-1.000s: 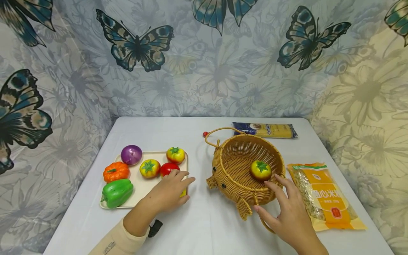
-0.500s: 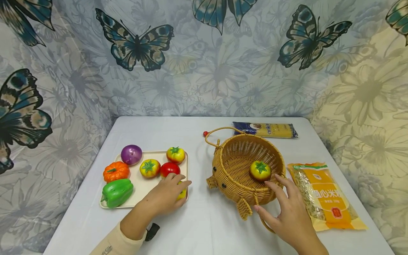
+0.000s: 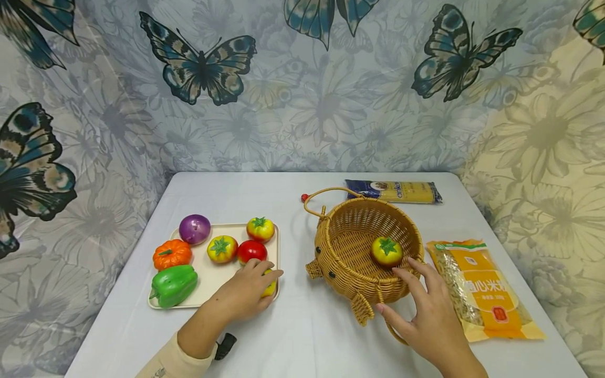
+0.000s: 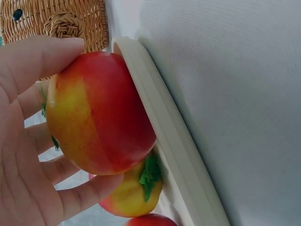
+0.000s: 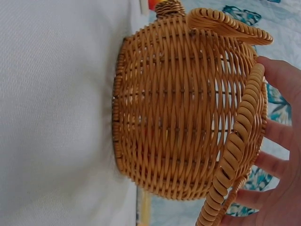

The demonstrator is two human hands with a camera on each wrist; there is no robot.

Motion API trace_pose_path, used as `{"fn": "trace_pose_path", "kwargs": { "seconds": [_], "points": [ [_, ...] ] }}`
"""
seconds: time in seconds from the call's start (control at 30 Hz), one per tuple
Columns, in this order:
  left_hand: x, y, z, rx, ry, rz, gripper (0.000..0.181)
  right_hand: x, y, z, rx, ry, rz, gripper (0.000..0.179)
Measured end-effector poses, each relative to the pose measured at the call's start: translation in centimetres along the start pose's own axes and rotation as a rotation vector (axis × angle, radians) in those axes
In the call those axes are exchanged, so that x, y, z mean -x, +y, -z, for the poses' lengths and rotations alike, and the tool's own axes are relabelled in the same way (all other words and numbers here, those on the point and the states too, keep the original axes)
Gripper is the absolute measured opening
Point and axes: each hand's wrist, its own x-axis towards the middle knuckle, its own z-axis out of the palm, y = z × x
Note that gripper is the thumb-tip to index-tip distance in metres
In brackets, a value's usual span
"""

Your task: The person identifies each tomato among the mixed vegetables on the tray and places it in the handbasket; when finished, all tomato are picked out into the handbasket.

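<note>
My left hand (image 3: 247, 290) reaches over the right front of a cream tray (image 3: 208, 286). It holds a red-and-yellow toy tomato (image 4: 103, 113) with a green leafy top, thumb on one side and fingers round the other. In the left wrist view this tomato sits right at the tray's rim. My right hand (image 3: 435, 320) grips the near right rim of an animal-shaped wicker basket (image 3: 347, 283), fingers over the edge and thumb by the looped handle (image 5: 235, 141). Inside the basket lies another yellow tomato (image 3: 386, 252).
Also on the tray are a red tomato (image 3: 252, 252), two yellow-red ones, a purple round vegetable (image 3: 195, 229), an orange pumpkin (image 3: 172, 254) and a green pepper (image 3: 174, 286). A grain bag (image 3: 487, 294) lies right; a pasta pack (image 3: 402, 192) lies behind the basket.
My left hand has shifted slightly left and its fingers have drawn in around the tomato at the tray's right front. The right hand and basket have stayed in place.
</note>
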Motion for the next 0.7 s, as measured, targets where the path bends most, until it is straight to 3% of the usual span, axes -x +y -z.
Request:
{"fn": "trace_pose_path", "kwargs": {
  "seconds": [0.7],
  "points": [
    [-0.29,0.06,0.31,0.009,0.029,-0.015,0.048,0.07,0.05,-0.04,0.008,0.004,-0.01,0.073]
  ]
}}
